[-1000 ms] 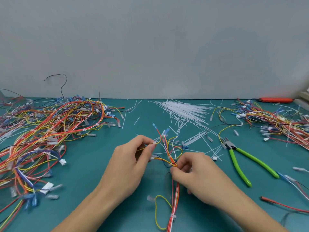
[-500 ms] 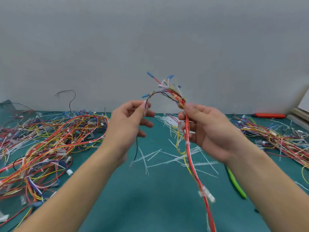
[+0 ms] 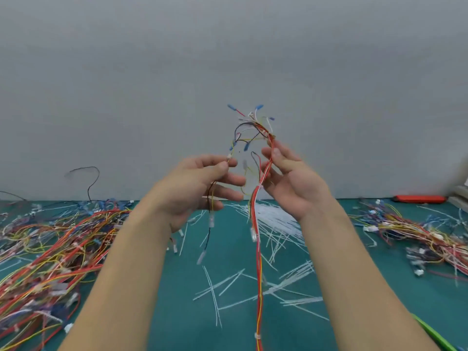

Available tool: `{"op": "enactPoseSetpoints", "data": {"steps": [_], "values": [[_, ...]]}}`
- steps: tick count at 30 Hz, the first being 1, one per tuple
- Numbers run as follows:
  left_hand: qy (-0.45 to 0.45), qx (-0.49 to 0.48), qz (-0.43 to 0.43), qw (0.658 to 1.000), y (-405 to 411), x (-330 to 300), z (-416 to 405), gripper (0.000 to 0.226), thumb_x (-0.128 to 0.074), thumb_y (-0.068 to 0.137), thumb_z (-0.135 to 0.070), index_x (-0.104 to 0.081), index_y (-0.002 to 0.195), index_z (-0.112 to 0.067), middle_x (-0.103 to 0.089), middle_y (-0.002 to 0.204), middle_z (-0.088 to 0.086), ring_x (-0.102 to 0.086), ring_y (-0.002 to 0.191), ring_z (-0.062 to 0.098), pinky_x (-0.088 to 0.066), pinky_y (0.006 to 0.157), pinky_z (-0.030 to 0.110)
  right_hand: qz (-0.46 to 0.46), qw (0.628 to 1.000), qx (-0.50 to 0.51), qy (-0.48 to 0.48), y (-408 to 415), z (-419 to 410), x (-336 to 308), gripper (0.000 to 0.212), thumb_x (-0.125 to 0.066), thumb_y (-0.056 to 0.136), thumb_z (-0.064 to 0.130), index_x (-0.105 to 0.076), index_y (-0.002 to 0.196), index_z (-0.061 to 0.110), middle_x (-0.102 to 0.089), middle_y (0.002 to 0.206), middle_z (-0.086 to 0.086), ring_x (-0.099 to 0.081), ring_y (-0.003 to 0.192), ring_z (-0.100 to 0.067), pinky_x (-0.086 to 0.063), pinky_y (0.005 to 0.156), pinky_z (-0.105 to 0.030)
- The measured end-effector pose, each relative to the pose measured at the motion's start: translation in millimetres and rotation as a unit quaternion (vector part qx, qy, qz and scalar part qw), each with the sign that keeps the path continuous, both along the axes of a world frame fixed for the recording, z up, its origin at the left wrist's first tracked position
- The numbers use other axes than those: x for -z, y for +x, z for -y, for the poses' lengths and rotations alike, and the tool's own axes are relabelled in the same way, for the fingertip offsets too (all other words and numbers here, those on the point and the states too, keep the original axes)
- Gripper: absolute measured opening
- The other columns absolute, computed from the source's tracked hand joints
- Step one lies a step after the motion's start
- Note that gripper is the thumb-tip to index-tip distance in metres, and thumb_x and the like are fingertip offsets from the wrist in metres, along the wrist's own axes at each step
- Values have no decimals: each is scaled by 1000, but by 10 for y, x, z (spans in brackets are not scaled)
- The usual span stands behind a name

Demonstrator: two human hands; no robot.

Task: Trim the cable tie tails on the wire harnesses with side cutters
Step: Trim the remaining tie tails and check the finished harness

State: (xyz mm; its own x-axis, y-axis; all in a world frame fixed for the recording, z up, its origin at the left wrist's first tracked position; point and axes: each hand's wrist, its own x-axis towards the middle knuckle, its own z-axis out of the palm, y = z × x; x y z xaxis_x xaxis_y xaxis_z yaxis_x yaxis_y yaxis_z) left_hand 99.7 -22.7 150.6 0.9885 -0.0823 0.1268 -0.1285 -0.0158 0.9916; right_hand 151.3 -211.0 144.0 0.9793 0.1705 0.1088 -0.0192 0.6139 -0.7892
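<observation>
Red, yellow and orange wires run together as one wire harness [image 3: 258, 262], held up in the air above the middle of the teal surface [image 3: 235, 333]. Its upper end fans out into loose leads with small blue terminals in front of the grey wall, and its long tail hangs straight down past the near edge of the view, with white cable ties [image 3: 257, 336] clasped round it at intervals.

The right hand [image 3: 291, 181] holds the main bundle just below the fan, thumb against the wires and fingers curled loosely behind them. The left hand [image 3: 200, 183] pinches a thin yellow and black branch between thumb and forefinger; its other fingers are spread and relaxed, and the branch dangles below the palm with pale connectors on it.

A large heap of harnesses [image 3: 50, 254] covers the left side of the surface, and a second heap [image 3: 415, 234] lies along the right side. Loose white cable ties [image 3: 276, 221] are piled at the far middle, behind the hands, and scattered white strips [image 3: 253, 285] lie across the centre. At the near right corner only a green handle of the side cutters [image 3: 434, 334] shows, lying on the surface apart from both hands. An orange tool [image 3: 417, 198] rests at the far right edge against the wall.

No container shows on the surface.
</observation>
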Motion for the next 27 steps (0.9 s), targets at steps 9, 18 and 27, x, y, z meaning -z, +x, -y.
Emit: {"op": "enactPoseSetpoints", "data": {"steps": [9, 18, 27], "values": [[90, -41, -7, 995, 123, 208, 105, 13, -72, 95, -34, -67, 97, -23, -81, 92, -1, -52, 57, 5, -34, 45, 17, 36, 995, 32, -89, 75, -76, 83, 24, -59, 102, 7, -75, 108, 23, -76, 89, 6, -61, 75, -11, -53, 68, -25], [124, -113, 42, 985, 122, 238, 214, 21, -59, 103, -41, -72, 112, -27, -79, 82, -10, -52, 48, -13, -37, 61, 27, 10, 985, 131, -115, 85, -30, 126, 20, -70, 94, 0, -75, 108, 13, -79, 92, -5, -68, 76, -17, -58, 61, -26], [107, -51, 61, 991, 97, 231, 134, 24, -52, 108, -23, -72, 122, -25, -77, 81, -6, -40, 61, 14, -33, 45, 11, -40, 991, 101, -82, 126, 109, 142, 23, -66, 96, -1, -76, 109, 14, -79, 86, -3, -63, 72, -17, -61, 64, -29]]}}
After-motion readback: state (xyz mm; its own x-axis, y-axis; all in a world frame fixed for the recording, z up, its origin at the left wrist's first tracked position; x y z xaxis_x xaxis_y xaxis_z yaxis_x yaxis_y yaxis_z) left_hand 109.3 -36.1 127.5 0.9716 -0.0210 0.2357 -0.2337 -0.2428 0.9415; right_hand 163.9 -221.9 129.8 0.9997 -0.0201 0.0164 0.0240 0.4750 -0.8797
